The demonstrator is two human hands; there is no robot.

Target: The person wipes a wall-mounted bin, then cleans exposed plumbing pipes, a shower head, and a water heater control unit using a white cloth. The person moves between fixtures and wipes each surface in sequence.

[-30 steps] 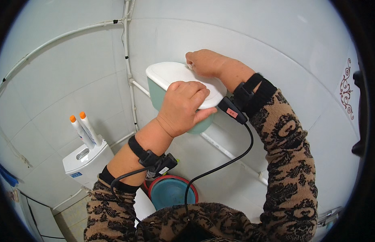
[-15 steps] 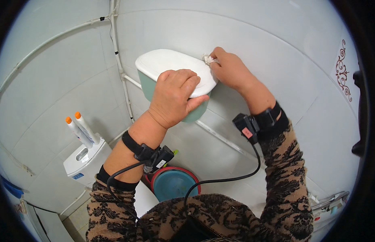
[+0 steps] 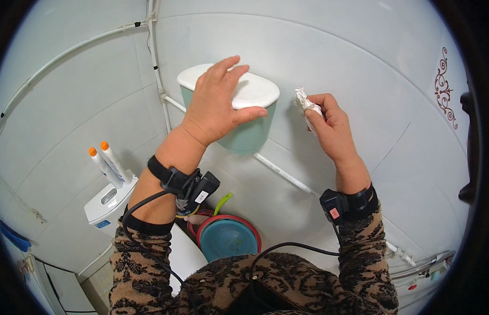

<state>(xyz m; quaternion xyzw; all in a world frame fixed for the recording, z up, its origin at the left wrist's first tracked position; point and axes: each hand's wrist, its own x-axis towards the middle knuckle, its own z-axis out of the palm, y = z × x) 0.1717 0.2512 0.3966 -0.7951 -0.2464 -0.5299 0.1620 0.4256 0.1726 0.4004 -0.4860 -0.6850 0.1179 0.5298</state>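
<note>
A pale green wall-mounted box [image 3: 244, 137] with a white oval lid [image 3: 258, 90] hangs on the tiled wall in front of me. The lid lies closed on it. My left hand [image 3: 215, 100] hovers over the lid's near left part, fingers spread and thumb out to the right; it hides part of the lid, and I cannot tell whether it touches. To the right of the box, my right hand [image 3: 331, 123] pinches a crumpled white wad of tissue [image 3: 306, 103] between thumb and fingers, apart from box and wall.
A white pipe [image 3: 286, 175] runs along the wall below the box. A toilet cistern [image 3: 109, 202] at left carries two white bottles [image 3: 105, 165] with orange caps. A blue basin [image 3: 228, 241] in a red one stands low, near a green handle [image 3: 222, 203]. Cables hang from both wrist straps.
My right hand has moved away from the lid's right end, to the right and toward me, with the tissue. My left hand has lifted and its fingers have spread.
</note>
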